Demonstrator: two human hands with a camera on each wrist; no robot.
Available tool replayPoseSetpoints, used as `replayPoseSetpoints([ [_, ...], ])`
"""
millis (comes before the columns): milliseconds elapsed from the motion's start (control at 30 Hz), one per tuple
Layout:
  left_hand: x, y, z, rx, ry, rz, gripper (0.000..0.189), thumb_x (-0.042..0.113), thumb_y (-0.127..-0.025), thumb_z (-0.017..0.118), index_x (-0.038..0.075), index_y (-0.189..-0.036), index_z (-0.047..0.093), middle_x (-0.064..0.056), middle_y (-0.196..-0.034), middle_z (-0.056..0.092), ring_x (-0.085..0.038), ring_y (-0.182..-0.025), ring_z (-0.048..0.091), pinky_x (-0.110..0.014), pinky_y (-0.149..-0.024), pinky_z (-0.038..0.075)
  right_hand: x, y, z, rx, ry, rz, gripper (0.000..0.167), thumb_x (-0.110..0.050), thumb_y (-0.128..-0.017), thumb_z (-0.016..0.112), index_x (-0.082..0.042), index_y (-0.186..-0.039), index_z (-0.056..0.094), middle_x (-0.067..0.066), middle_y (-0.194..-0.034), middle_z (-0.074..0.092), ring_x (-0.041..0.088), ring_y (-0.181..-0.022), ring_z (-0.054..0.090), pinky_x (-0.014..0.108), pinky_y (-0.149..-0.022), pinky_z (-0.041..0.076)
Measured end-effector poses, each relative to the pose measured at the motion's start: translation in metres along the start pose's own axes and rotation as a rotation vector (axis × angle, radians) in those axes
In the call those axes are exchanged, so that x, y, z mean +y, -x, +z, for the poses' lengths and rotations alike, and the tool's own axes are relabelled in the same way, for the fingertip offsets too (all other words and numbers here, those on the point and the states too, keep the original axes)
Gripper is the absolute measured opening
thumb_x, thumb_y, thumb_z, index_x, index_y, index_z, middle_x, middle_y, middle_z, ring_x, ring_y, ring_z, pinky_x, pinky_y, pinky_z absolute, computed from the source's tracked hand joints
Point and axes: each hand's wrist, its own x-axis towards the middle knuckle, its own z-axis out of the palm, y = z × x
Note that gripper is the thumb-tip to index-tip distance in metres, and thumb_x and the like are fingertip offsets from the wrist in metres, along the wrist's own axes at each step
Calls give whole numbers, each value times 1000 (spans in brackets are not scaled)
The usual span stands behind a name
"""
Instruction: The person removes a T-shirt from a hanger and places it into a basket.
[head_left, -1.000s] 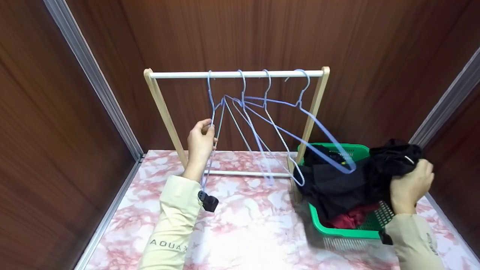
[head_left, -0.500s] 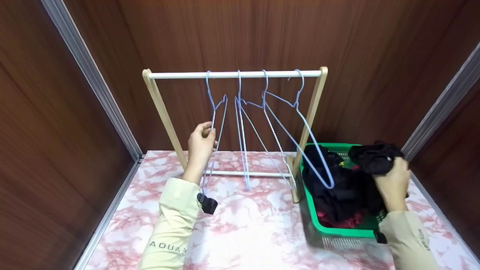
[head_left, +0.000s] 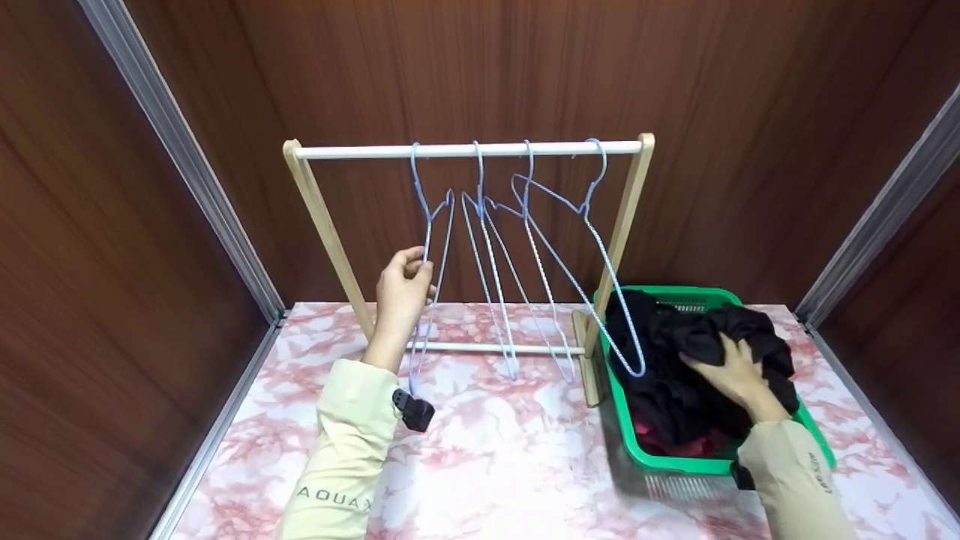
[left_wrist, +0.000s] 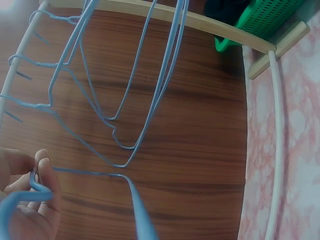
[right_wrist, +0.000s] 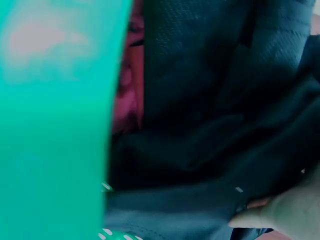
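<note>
My left hand (head_left: 401, 296) pinches the side of the leftmost blue wire hanger (head_left: 420, 193), which hangs by its hook from the white rail (head_left: 352, 152). In the left wrist view, thumb and fingertips close round the bent wire. My right hand (head_left: 739, 379) rests with fingers spread on a bunched black garment (head_left: 701, 337) in the green basket (head_left: 626, 435). The right wrist view shows the thumb and part of a finger against the dark cloth (right_wrist: 195, 150); the other fingers are hidden.
Several more blue hangers (head_left: 596, 232) hang to the right along the rail, the last one reaching over the basket. Dark red cloth (head_left: 690, 444) lies under the black. Wooden legs (head_left: 330, 225) hold the rack on a marbled pink surface (head_left: 480, 450); brown panels stand behind and beside.
My right hand has lowered the black garment leftward into the basket and its fingers have spread. The right-hand hangers have swung left. My left hand has stayed nearly still.
</note>
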Motion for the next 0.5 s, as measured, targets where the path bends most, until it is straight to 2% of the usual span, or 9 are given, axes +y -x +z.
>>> replayPoseSetpoints([
  [133,-2,1,-1,3,-56,26,32,12,-94,54,2,-125,58,-18,-107,67,-6,-56,57,-14,-53,46,4,1,3,-52,45,-32,107,-56,-85,58,10,-148,1,45,-147,-7,74,-126,-8,78,-102,7],
  [300,-7,2,-3,16,-156,66,34,22,-95,53,4,-124,59,-16,-105,69,-21,-71,68,-17,-59,46,9,1,5,-50,64,-72,106,-49,-84,62,14,-146,3,49,-145,-4,75,-126,-6,77,-103,6],
  [500,-10,4,-7,-7,-219,78,37,29,-98,49,4,-123,60,-15,-110,69,-27,-86,69,-34,-80,53,9,2,2,-61,47,-69,107,-47,-82,64,14,-146,3,49,-145,-5,75,-125,-6,78,-103,9],
])
